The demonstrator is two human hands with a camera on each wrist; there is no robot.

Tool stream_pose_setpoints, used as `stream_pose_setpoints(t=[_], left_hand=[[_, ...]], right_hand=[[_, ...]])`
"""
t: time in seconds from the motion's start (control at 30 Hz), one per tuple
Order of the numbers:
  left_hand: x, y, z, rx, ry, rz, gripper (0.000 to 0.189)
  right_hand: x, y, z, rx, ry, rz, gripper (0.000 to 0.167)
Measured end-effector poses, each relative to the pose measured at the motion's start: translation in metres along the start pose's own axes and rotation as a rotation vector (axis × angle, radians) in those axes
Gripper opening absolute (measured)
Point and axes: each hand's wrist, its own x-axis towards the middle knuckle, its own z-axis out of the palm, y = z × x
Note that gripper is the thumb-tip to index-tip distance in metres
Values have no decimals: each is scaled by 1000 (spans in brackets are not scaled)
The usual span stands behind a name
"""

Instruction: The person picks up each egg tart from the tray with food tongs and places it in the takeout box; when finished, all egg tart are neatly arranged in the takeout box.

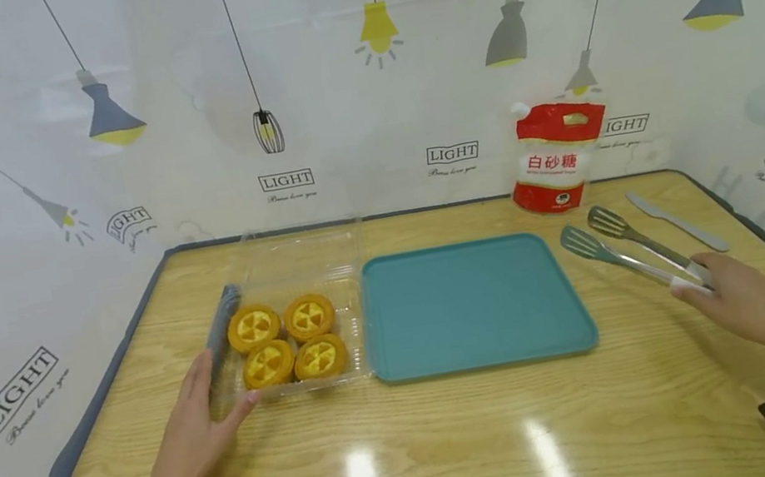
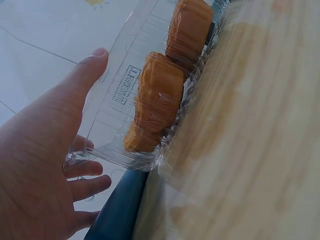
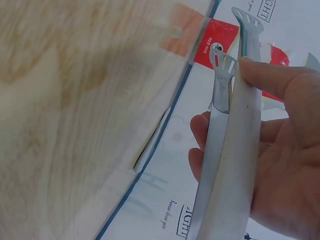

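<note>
Several egg tarts (image 1: pixel 267 363) with a cross-patterned top sit in a clear plastic box (image 1: pixel 351 320) whose lid stands raised at the back. My left hand (image 1: pixel 190 431) is at the box's front left corner. In the left wrist view its thumb lies by the front wall and the other fingers extend, spread, past the corner. Food tongs (image 1: pixel 647 253) with slotted heads are in my right hand (image 1: pixel 750 299), which grips their pale handles. Their two arms stand apart, heads pointing to the back left. Nothing is between the heads.
A teal tray (image 1: pixel 477 303) lies right of the box. Behind the tongs stands a red and white sugar pouch (image 1: pixel 552 159), with a grey knife (image 1: pixel 679 222) at the right. A long blue-grey object (image 1: pixel 221 329) lies along the box's left side.
</note>
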Motion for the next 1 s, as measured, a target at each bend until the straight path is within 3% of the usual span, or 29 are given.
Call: stream_pose_setpoints(t=[0.5,0.7,1.0], left_hand=[[1,0,1,-3,-2,0,95],[0,1,1,6,8,10,95],[1,3,-1,15,9,14,94]], right_hand=[[-3,17,6,-2,-64,-3,54],[-1,25,10,-31,-120,32,67],[-2,28,14,-104,-192,48,68]])
